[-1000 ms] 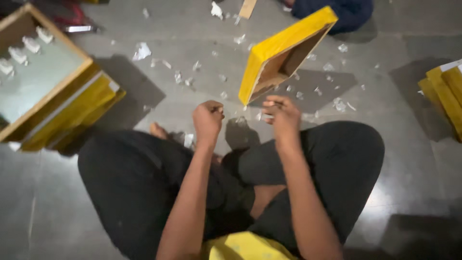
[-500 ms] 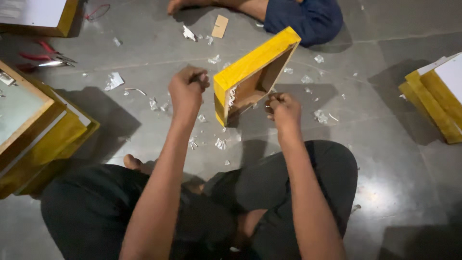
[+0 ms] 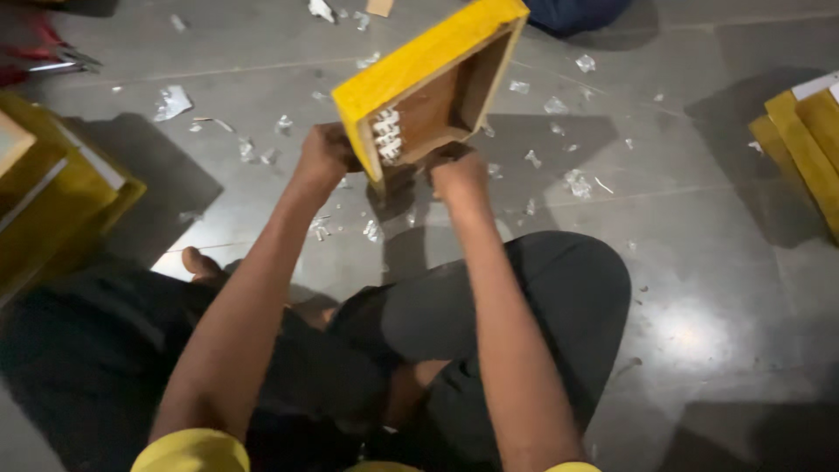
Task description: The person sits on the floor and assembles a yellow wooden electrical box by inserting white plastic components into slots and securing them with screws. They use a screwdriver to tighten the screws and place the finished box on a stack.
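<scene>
I am sitting cross-legged on the grey floor (image 3: 717, 288) and holding a yellow wooden frame (image 3: 428, 74) up in front of me, tilted, with its brown inside facing right. My left hand (image 3: 325, 153) is gripping the frame's near corner from the left, fingers curled tight around the yellow edge. My right hand (image 3: 456, 170) is closing on the lower edge just beside it, knuckles up, fingers pinching the wood from below. A patch of white scraps (image 3: 387, 135) is sticking to the frame's end between my two hands. More white scraps (image 3: 572, 182) are lying scattered over the floor beyond. Other yellow frames are lying at my far left (image 3: 52, 201) and far right (image 3: 808, 140), well apart from my hands.
</scene>
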